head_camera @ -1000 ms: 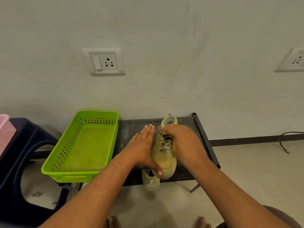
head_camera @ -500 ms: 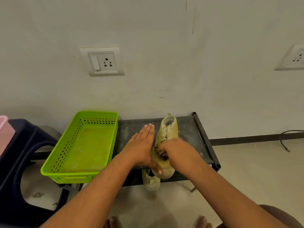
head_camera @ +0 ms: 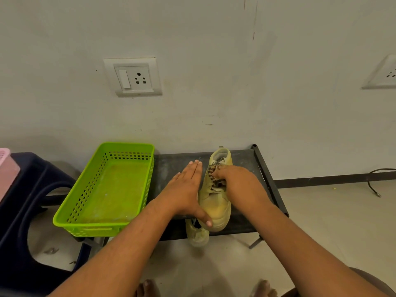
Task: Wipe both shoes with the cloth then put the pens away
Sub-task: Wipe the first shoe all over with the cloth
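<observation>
From the head camera, the pale tan lace-up shoe (head_camera: 215, 207) lies on the dark metal bench (head_camera: 246, 161), its long axis running from the wall toward the person, heel at the back and toe at the front edge. The left hand (head_camera: 186, 189) lies flat against the shoe's left flank with its fingers straight and its thumb across the toe, bracing it. The right hand (head_camera: 237, 183) sits on top, fingers curled around a dark patterned cloth (head_camera: 214, 170) bunched on the laces, so it looks the nearer one for wiping.

A stroke would likely run along the shoe toward the toe. A second pale shoe (head_camera: 197, 234) pokes out below the bench's front edge. There is room to the right, while the lime-green perforated plastic basket (head_camera: 127, 145) crowds the left. I see no pens.
</observation>
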